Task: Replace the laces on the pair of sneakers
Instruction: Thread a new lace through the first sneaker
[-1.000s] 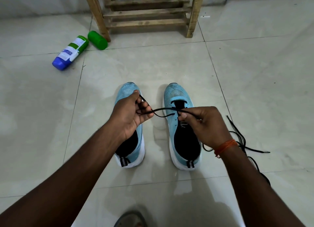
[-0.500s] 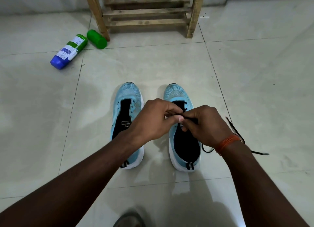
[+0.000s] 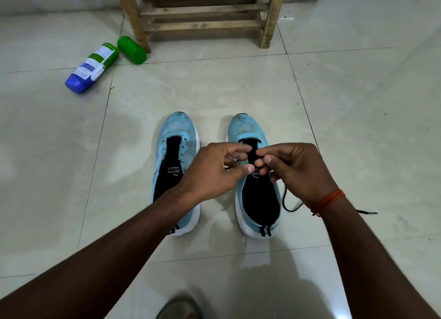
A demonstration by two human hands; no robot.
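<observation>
On the floor at ten o'clock, bottle [image 3: 91, 68]: blue and green, lying on its side on the pale tiled floor [image 3: 358, 104].
Green cap [image 3: 132, 49]: at eleven o'clock, just beside the bottle and against a leg of the wooden stool [image 3: 202, 15], which stands at twelve.
Left sneaker [image 3: 175, 137]: light blue, near centre, toe pointing to twelve.
Left hand [image 3: 214, 173]: between the shoes, fingers loosely curled toward the right hand. I cannot tell whether it grips the lace.
Right sneaker [image 3: 248, 130]: beside its mate, toe to twelve, beneath both hands' fingertips.
Right hand [image 3: 296, 170]: thumb and fingers pinch the black lace [image 3: 284, 199] above the tongue. An orange thread band [image 3: 329, 200] circles the wrist.
Lace path: drops from under the right hand at the shoe's three o'clock side, tip lying on the floor farther right.
</observation>
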